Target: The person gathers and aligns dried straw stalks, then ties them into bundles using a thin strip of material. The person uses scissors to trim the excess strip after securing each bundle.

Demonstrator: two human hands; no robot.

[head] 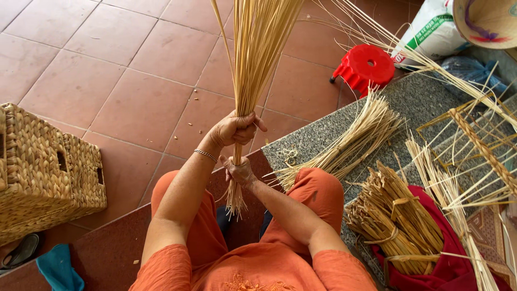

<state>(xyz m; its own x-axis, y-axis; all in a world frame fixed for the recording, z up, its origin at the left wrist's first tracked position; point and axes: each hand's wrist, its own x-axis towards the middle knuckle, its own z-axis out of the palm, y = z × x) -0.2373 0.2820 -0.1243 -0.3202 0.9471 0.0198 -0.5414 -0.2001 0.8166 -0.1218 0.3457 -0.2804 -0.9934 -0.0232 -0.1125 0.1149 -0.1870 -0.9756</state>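
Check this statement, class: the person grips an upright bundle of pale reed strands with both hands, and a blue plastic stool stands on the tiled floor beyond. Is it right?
One detail is wrong: the plastic stool is red, not blue. The head view shows it on the tiled floor beyond. The rest holds: left hand and right hand both grip the upright bundle of pale reed strands.

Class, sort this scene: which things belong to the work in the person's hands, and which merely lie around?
In hand:
bundle of straw stalks, gripped by left hand and right hand.

Lying about:
woven baskets, red stool, tied straw bundle, loose straw sheaf, blue cloth, white sack.
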